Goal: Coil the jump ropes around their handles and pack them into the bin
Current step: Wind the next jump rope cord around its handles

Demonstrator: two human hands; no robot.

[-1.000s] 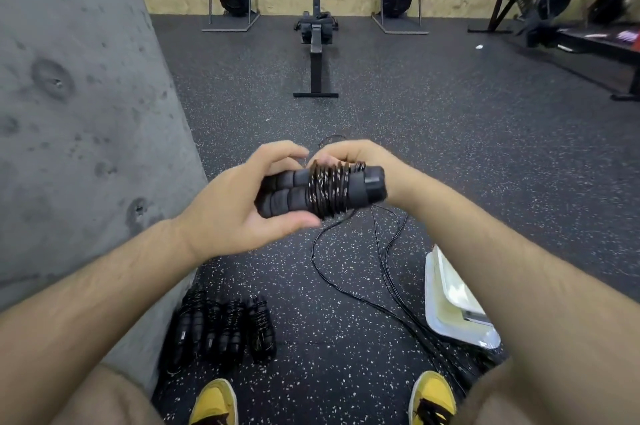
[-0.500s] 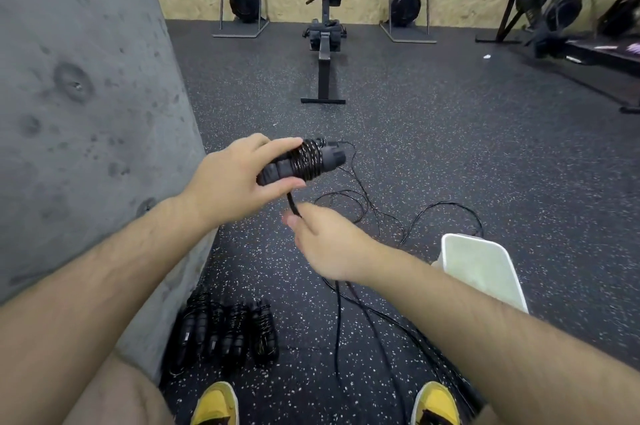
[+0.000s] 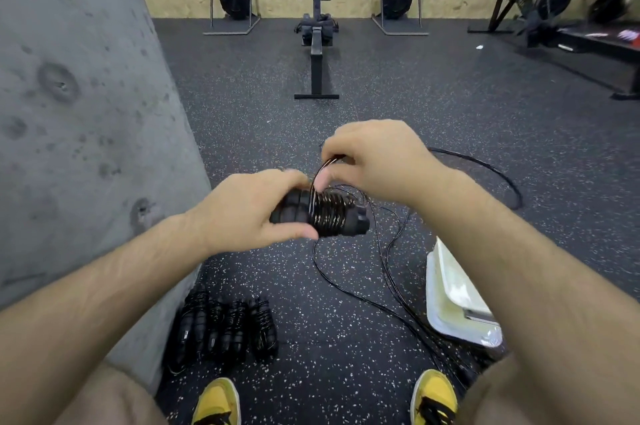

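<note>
My left hand (image 3: 242,209) grips a pair of black foam jump rope handles (image 3: 329,216), held level in front of me with several turns of thin black cord wound round them. Above the handles, my right hand (image 3: 374,161) pinches the cord (image 3: 320,170) where it arcs over the coil. The loose rest of the cord (image 3: 391,296) trails down to the speckled floor and loops off to the right. Several coiled ropes (image 3: 225,324) lie side by side by the wall. A white bin (image 3: 440,289) stands on the floor to my right, partly hidden by my right arm.
A grey concrete wall (image 3: 76,112) runs close along my left. Rowing machines (image 3: 318,26) stand against the far plywood wall, with more equipment (image 3: 554,8) at the far right. My yellow shoes (image 3: 216,404) show at the bottom edge.
My right hand, which was below the handles half a second ago, has come up over them carrying the cord. My left hand has kept hold of the handles.
</note>
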